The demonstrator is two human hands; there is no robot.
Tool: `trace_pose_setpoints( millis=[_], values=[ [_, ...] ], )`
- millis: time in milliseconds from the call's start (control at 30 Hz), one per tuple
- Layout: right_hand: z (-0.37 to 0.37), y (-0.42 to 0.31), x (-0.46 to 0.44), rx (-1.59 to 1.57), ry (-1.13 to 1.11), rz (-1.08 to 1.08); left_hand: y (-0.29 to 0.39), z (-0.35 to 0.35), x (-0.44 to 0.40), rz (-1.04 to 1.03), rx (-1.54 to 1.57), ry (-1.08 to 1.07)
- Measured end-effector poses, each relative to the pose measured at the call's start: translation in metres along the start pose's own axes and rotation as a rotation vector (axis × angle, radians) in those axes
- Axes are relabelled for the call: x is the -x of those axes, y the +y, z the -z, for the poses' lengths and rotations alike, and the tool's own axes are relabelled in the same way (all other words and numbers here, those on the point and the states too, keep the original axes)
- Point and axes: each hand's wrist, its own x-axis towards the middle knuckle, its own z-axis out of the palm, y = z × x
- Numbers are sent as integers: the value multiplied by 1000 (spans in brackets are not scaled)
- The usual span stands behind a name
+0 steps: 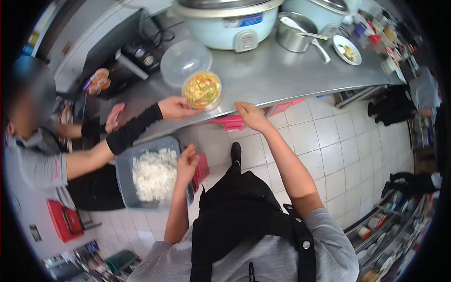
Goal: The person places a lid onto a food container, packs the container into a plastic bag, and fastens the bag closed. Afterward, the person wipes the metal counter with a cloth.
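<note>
My left hand hovers by the right rim of a grey tub of white rice. Its fingers are loosely bent and apart, with nothing in them. My right hand is at the front edge of the steel counter, its fingers curled together and no object visible in them. To its left, a co-worker's hand touches the side of a round clear container filled with yellow and green mixed food. A clear round lid lies behind that container.
Two large light-blue rice cookers stand at the counter's back. Near them are a steel pot with utensils and a white plate with food. A co-worker stands at left; red stools show under the counter.
</note>
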Motion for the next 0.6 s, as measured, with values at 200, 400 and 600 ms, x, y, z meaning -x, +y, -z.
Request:
trace_pose_setpoints(
  millis=[200,400,600],
  values=[
    [56,20,-58,-73,656,49,48,-84,-103,-78,-2,-259],
    [65,19,-77,-136,654,210,75,-100,-175,-204,-63,40],
    [58,-6,-97,-26,428,128,82,-72,-218,-304,118,-152]
  ],
)
